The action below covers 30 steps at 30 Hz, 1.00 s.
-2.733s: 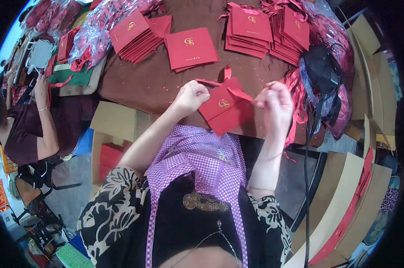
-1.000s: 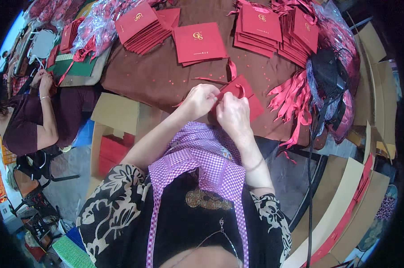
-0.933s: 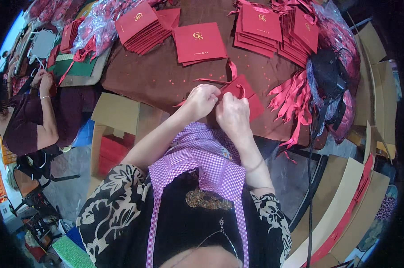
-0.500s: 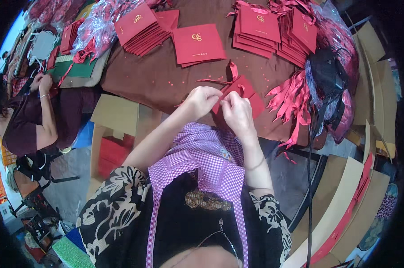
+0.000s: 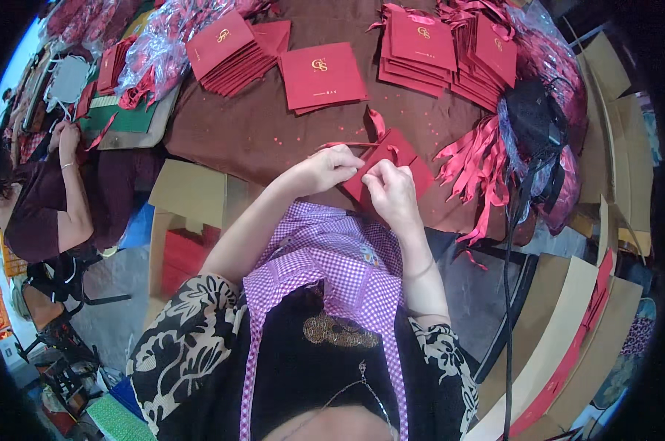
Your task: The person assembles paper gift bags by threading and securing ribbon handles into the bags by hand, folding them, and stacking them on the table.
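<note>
Head view shows the red bag [image 5: 416, 176] at the near edge of the tabletop [image 5: 237, 136], turned cornerwise, so its long axis is not clear. It lies to the right of the left hand [image 5: 329, 168]; the right hand [image 5: 395, 192] is nearer, over its front. Both hands have fingertips pressed together, but what they pinch is hidden. The ribbon [image 5: 377, 122] shows only partly.
</note>
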Tool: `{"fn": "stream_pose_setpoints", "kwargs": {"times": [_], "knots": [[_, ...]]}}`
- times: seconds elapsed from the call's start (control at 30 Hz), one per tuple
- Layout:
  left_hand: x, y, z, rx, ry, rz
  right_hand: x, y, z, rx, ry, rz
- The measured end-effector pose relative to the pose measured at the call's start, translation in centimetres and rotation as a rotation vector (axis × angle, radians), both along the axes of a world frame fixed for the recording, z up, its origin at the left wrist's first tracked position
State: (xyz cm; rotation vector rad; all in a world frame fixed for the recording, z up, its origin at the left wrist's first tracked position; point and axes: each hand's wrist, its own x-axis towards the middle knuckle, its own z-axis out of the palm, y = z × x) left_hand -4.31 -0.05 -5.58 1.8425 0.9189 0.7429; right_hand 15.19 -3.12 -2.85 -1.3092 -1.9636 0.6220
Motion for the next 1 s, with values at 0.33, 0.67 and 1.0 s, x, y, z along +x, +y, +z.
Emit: {"fn": "stream_pose_setpoints", "kwargs": {"times": [0.33,0.67,1.0], "knots": [[0.7,-0.5,0.6,0.032,0.047,0.046,0.8,0.4,4.2,0.230,-0.135,0.101],[-0.1,-1.0,2.2,0.029,-0.039,-0.021,1.9,2.4,5.2,0.145,-0.300,0.473],[-2.2,-0.7,1.5,-0.743,-0.294,0.230,2.4,1.2,4.6,-0.020,-0.196,0.566]]}}
